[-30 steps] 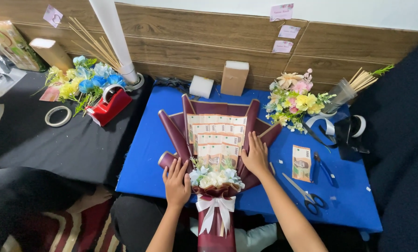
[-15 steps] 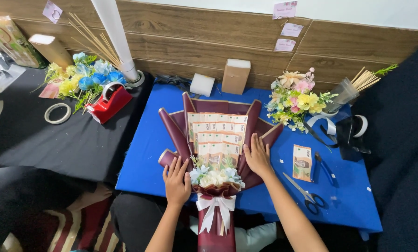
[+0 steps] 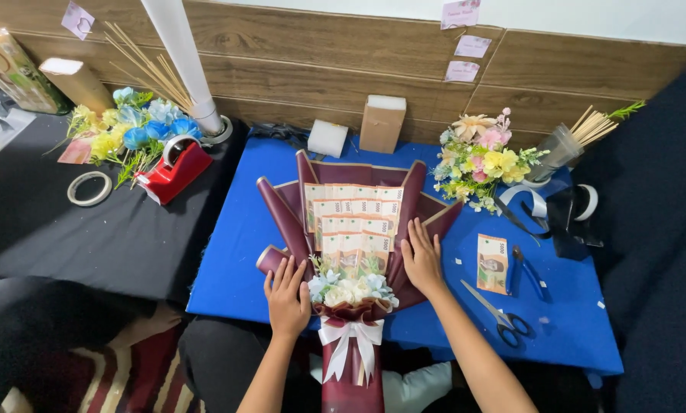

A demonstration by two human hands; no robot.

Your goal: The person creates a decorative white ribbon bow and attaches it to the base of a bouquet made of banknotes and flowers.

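**Both hands flat on the bouquet, one at each flank**

The blue table carries a maroon-wrapped bouquet whose long axis runs away from the person: its stem end hangs over the near edge toward the body, and its wide fan of paper opens toward the wooden wall. Rows of banknotes fill the fan, with a cluster of pale flowers below them and a white ribbon bow at the neck.

The left hand lies open, fingers together, flat on the left fold of wrapping just beside the flowers. The right hand lies open too, fingers slightly spread, pressed on the right fold a little farther up. Neither grips anything; the bouquet sits between them.

To the right, apart from both hands, lie a loose banknote and scissors.
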